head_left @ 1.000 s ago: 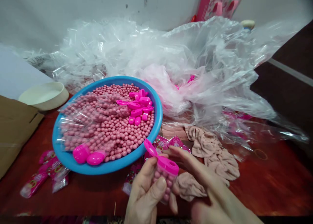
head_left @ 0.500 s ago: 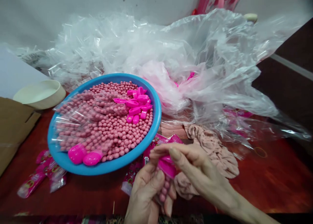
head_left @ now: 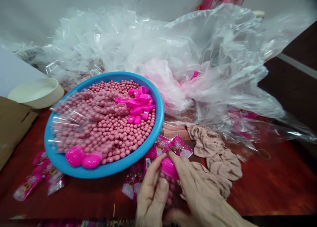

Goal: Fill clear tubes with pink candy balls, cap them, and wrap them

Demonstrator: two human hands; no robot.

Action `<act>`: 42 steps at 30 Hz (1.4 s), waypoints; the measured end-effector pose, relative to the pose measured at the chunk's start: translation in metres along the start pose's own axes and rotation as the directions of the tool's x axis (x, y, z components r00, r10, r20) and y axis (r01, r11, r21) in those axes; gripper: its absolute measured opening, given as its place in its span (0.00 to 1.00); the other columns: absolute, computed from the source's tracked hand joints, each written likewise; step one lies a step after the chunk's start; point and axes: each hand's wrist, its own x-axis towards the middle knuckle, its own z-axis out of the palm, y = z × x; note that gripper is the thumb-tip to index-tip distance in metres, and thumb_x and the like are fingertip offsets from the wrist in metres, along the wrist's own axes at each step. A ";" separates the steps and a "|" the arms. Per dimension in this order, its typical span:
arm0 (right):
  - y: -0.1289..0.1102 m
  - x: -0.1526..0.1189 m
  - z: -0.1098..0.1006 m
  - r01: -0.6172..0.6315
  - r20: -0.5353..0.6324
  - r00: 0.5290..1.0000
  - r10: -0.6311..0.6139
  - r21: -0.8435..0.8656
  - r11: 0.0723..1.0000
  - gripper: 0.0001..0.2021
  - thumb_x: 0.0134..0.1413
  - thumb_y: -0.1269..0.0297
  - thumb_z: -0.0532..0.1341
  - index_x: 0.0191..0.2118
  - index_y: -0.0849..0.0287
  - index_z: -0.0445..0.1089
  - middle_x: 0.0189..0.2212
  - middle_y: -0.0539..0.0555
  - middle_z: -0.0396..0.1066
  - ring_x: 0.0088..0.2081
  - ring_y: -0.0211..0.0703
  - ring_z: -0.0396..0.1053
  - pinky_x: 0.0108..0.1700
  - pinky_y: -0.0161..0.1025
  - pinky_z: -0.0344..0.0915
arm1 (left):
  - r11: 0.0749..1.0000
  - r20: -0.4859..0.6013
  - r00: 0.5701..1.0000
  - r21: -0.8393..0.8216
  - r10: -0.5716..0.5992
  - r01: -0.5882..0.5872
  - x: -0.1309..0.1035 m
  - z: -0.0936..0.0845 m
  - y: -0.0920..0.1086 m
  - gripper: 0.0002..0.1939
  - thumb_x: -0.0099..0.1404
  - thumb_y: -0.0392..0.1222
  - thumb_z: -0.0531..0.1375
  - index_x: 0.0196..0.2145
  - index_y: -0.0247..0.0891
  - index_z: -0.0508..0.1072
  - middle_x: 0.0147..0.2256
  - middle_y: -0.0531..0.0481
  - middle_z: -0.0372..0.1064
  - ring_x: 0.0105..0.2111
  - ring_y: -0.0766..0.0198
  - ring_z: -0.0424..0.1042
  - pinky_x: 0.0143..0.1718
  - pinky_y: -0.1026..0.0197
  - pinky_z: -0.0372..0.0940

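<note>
My left hand [head_left: 152,190] grips a clear pouch of pink balls [head_left: 170,187] low in the middle of the head view. A bright pink plastic cap [head_left: 168,168] sits on the upper end of the pouch. Around its right side my right hand [head_left: 195,184] is closed, fingers against the cap and pouch; its lower fingers are blurred. Up and to the left is a blue basin [head_left: 158,128] filled with loose pink balls [head_left: 123,138], filled clear pouches [head_left: 84,114], small pink plastic pieces [head_left: 140,103] and two pink caps [head_left: 75,156].
Printed pink packets [head_left: 179,144] lie behind my hands, more packets [head_left: 31,185] at the left. A beige crumpled cloth [head_left: 210,143] is at the right. Clear plastic bags [head_left: 148,39] pile along the wall. A white bowl [head_left: 39,91] and cardboard box [head_left: 12,124] stand left.
My right hand has come down and turned around the cap and pouch. The cap now shows its rounded top, upright over the balls. The view has shifted slightly.
</note>
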 end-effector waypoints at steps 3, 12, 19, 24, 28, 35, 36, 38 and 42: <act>-0.001 0.001 0.001 0.047 -0.103 0.993 -0.048 -0.016 0.999 0.32 0.60 0.62 0.47 0.64 0.79 0.42 0.41 0.69 0.73 0.42 0.53 0.74 0.41 0.41 0.73 | 0.995 -0.026 0.999 0.101 0.021 -0.019 -0.003 -0.004 -0.002 0.20 0.58 0.51 0.63 0.48 0.47 0.74 0.50 0.49 0.72 0.51 0.53 0.69 0.50 0.59 0.64; 0.004 -0.005 0.014 0.192 -0.232 0.951 -0.206 -0.080 0.978 0.32 0.51 0.67 0.53 0.59 0.84 0.51 0.32 0.66 0.75 0.34 0.53 0.74 0.35 0.41 0.74 | 0.990 -0.131 0.991 0.143 0.041 -0.022 -0.004 -0.009 -0.017 0.20 0.58 0.51 0.63 0.46 0.40 0.74 0.44 0.45 0.75 0.43 0.56 0.73 0.41 0.64 0.67; -0.001 -0.002 0.023 -0.073 -0.053 0.994 0.096 0.331 0.941 0.33 0.53 0.61 0.54 0.62 0.67 0.44 0.32 0.59 0.73 0.30 0.49 0.74 0.27 0.40 0.73 | 0.989 -0.057 0.996 0.134 0.065 -0.057 0.005 -0.008 -0.002 0.21 0.58 0.47 0.62 0.49 0.38 0.70 0.47 0.42 0.72 0.48 0.51 0.69 0.48 0.57 0.63; 0.003 0.009 0.014 -0.116 -0.027 0.991 0.130 0.292 0.949 0.32 0.53 0.62 0.57 0.62 0.63 0.47 0.41 0.63 0.73 0.36 0.49 0.74 0.36 0.41 0.74 | 0.880 -0.196 0.942 0.448 0.271 -0.160 0.000 0.003 0.009 0.27 0.47 0.36 0.68 0.47 0.43 0.72 0.47 0.45 0.72 0.48 0.49 0.67 0.53 0.54 0.56; -0.001 0.001 0.018 -0.015 -0.015 1.000 0.020 0.254 0.967 0.35 0.53 0.74 0.52 0.66 0.66 0.39 0.48 0.66 0.69 0.47 0.52 0.71 0.45 0.43 0.72 | 0.774 -0.181 0.917 0.607 0.355 -0.180 0.001 0.003 0.009 0.25 0.49 0.32 0.65 0.46 0.42 0.73 0.46 0.45 0.73 0.47 0.48 0.67 0.52 0.54 0.55; 0.020 0.025 -0.026 -0.238 0.546 0.832 -0.096 0.508 0.828 0.35 0.51 0.66 0.63 0.64 0.50 0.51 0.49 0.54 0.70 0.48 0.44 0.70 0.48 0.39 0.69 | 0.867 0.046 0.998 0.499 -0.035 0.007 0.006 -0.010 0.018 0.07 0.53 0.36 0.61 0.32 0.36 0.74 0.22 0.55 0.66 0.23 0.66 0.64 0.25 0.66 0.59; 0.025 0.033 -0.032 -0.314 0.585 0.807 -0.080 0.540 0.781 0.29 0.51 0.62 0.64 0.59 0.48 0.60 0.46 0.52 0.72 0.42 0.42 0.72 0.44 0.36 0.70 | 0.889 0.080 0.992 0.455 -0.098 0.051 0.007 -0.011 0.018 0.05 0.52 0.37 0.62 0.29 0.35 0.73 0.19 0.57 0.62 0.20 0.69 0.61 0.22 0.67 0.57; 0.033 0.044 -0.038 -0.473 0.681 0.720 -0.131 0.620 0.626 0.14 0.58 0.58 0.59 0.49 0.50 0.71 0.34 0.49 0.75 0.27 0.34 0.70 0.29 0.29 0.68 | 0.913 0.114 0.975 0.387 -0.188 0.131 0.007 -0.010 0.018 0.06 0.49 0.37 0.63 0.25 0.34 0.70 0.16 0.59 0.59 0.17 0.72 0.57 0.20 0.68 0.55; 0.038 0.052 -0.030 -0.559 0.696 0.705 -0.139 0.665 0.496 0.14 0.61 0.58 0.55 0.34 0.58 0.75 0.24 0.48 0.72 0.21 0.30 0.64 0.22 0.27 0.62 | 0.929 0.146 0.963 0.329 -0.226 0.168 0.007 -0.009 0.014 0.06 0.48 0.36 0.63 0.25 0.33 0.70 0.15 0.57 0.63 0.15 0.73 0.59 0.19 0.69 0.55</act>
